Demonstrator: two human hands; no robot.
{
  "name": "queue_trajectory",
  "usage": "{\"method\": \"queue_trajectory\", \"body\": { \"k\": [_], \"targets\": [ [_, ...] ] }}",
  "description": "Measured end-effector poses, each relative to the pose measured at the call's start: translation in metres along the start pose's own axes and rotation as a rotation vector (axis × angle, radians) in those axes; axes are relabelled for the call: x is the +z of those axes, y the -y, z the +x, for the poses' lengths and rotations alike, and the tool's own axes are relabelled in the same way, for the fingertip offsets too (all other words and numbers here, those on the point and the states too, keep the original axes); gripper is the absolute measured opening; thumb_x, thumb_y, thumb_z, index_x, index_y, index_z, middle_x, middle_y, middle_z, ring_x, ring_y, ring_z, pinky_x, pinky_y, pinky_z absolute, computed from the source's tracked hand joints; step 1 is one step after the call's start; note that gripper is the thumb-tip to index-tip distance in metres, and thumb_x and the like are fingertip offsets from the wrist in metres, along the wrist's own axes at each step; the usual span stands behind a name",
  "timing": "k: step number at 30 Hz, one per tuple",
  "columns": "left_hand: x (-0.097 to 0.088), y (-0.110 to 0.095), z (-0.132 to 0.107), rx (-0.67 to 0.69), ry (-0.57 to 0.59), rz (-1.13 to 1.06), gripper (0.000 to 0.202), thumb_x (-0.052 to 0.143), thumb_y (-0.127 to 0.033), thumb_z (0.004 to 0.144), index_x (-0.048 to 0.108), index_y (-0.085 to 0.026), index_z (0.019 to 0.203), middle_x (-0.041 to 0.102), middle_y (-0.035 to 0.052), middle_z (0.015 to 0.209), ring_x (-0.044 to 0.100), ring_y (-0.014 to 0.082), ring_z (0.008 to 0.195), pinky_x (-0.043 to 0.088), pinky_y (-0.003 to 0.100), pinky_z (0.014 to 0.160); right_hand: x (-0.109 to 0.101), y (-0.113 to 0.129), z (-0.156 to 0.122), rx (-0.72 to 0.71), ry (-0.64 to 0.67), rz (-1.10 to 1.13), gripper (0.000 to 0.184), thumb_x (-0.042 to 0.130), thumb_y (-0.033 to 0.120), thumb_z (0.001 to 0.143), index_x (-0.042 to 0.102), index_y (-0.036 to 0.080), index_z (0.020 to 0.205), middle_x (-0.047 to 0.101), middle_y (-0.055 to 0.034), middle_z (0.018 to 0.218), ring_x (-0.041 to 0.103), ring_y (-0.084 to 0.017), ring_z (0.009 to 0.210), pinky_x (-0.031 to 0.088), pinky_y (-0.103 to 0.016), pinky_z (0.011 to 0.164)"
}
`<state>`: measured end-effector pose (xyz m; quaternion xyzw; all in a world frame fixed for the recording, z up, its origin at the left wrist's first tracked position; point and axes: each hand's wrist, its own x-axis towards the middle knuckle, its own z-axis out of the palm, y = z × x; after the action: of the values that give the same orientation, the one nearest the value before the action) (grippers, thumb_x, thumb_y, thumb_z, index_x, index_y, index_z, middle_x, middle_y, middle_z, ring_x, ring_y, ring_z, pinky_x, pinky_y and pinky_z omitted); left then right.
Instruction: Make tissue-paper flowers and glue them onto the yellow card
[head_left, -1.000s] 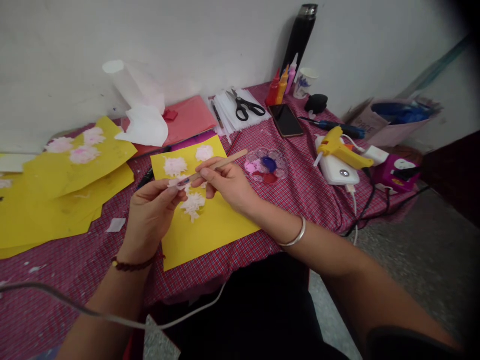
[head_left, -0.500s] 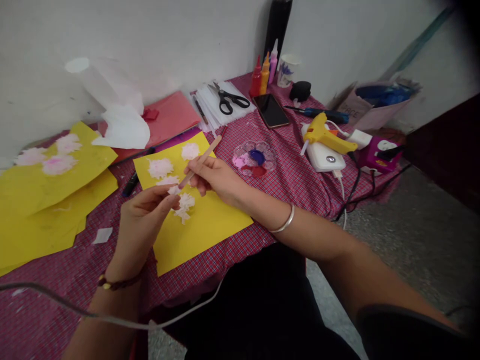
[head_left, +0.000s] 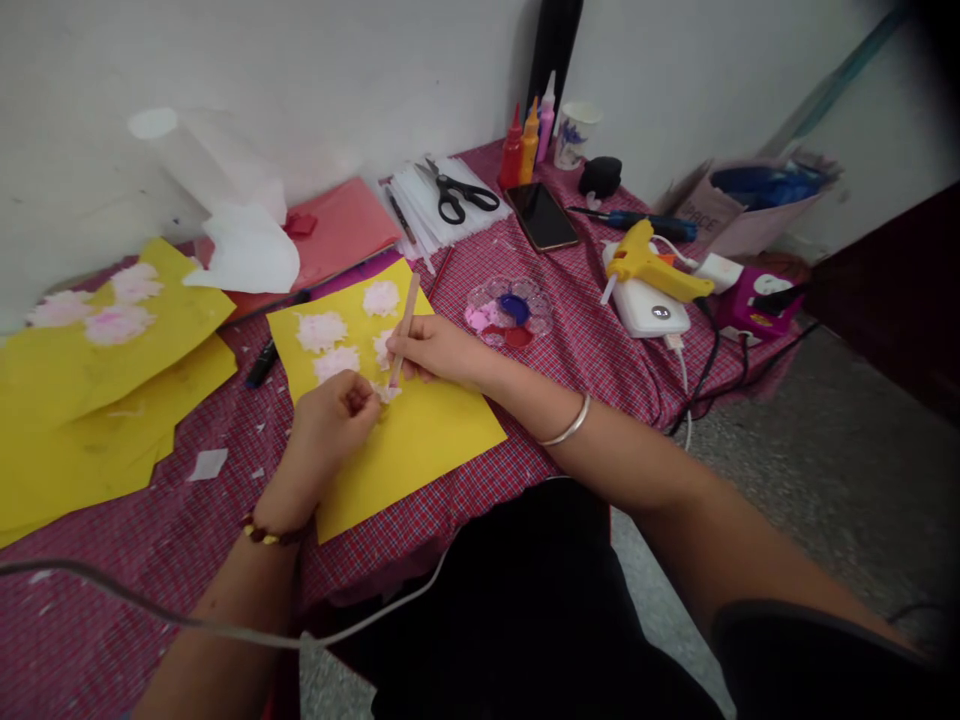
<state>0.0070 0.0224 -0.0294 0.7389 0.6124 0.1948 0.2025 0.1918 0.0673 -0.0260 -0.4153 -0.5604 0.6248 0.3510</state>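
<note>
One bag [head_left: 752, 226] right of the held stick [head_left: 406, 316] reads "…ACE".

At the back of the tabletop [head_left: 615, 370] before you, black-handled scissors [head_left: 448, 187] lie on a stack of white sheets [head_left: 420, 205], with a phone [head_left: 543, 216] just to their right. Behind the phone you have a red bottle [head_left: 511, 155], an orange bottle [head_left: 529, 150] and a pink bottle [head_left: 547, 120], upright beside a patterned cup [head_left: 573, 138]. Over on your right, a yellow glue gun [head_left: 664, 275] lies across a white device [head_left: 652, 315], near a purple power block [head_left: 754, 303]. Beyond them you can see a bag [head_left: 724, 225] with something blue [head_left: 776, 185] inside. At your back left, a curled white paper [head_left: 251, 250] partly covers a red sheet [head_left: 349, 225].
</note>
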Motion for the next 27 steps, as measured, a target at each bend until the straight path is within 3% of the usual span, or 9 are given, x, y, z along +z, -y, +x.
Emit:
{"method": "queue_trajectory", "body": {
  "k": [5,15,19,22,24,27],
  "targets": [
    [-0.001,0.003,0.002,-0.017,0.011,-0.007,0.009,0.054,-0.03,0.068,0.052,-0.022,0.066,0.056,-0.0023,0.055,0.051,0.0149,0.05,0.037,0.027,0.053,0.005,-0.004,0.0,-0.081,0.032,-0.135,0.017,0.05,0.012,0.092,0.053,0.016,0.075,0.058,0.0041,0.054,0.049,-0.006,0.042,0.038,-0.017,0.042],
    [-0.004,0.0,0.001,-0.02,0.015,-0.027,0.007,0.053,-0.029,0.067,0.052,-0.022,0.066,0.056,-0.0023,0.056,0.051,0.0148,0.051,0.037,0.027,0.054,0.007,-0.016,0.005,-0.179,0.012,-0.249,0.014,0.05,0.019,0.092,0.052,0.016,0.078,0.06,0.0037,0.059,0.052,-0.007,0.049,0.039,-0.019,0.051],
    [-0.003,0.0,0.002,-0.016,0.008,-0.034,0.008,0.055,-0.028,0.068,0.053,-0.022,0.064,0.055,-0.0028,0.054,0.049,0.014,0.05,0.035,0.026,0.052,0.009,-0.009,-0.005,-0.287,0.046,-0.406,0.014,0.051,0.021,0.091,0.054,0.016,0.079,0.063,0.0017,0.066,0.056,-0.01,0.061,0.039,-0.022,0.06],
    [-0.007,0.001,0.003,-0.024,0.011,-0.157,0.013,0.058,-0.032,0.071,0.055,-0.021,0.064,0.054,-0.0028,0.055,0.047,0.013,0.051,0.034,0.026,0.051,0.011,0.001,-0.016,-0.362,0.085,-0.576,0.013,0.052,0.022,0.091,0.057,0.016,0.081,0.066,-0.0005,0.075,0.058,-0.012,0.071,0.038,-0.024,0.067],
    [-0.016,0.004,0.0,-0.073,-0.047,-0.319,0.017,0.061,-0.036,0.075,0.058,-0.02,0.069,0.053,-0.0035,0.056,0.044,0.0119,0.05,0.033,0.026,0.049,0.013,0.004,-0.018,-0.346,0.07,-0.594,0.015,0.053,0.024,0.091,0.057,0.016,0.079,0.065,-0.0012,0.076,0.058,-0.013,0.073,0.039,-0.025,0.067],
    [-0.043,0.012,-0.011,-0.184,-0.262,-0.49,0.016,0.062,-0.035,0.08,0.061,-0.02,0.075,0.053,-0.0032,0.06,0.044,0.0103,0.051,0.033,0.025,0.048,0.013,0.003,-0.013,-0.198,-0.067,-0.294,0.017,0.05,0.022,0.093,0.052,0.017,0.077,0.058,0.0018,0.064,0.054,-0.01,0.06,0.04,-0.022,0.059]
  ]
}}
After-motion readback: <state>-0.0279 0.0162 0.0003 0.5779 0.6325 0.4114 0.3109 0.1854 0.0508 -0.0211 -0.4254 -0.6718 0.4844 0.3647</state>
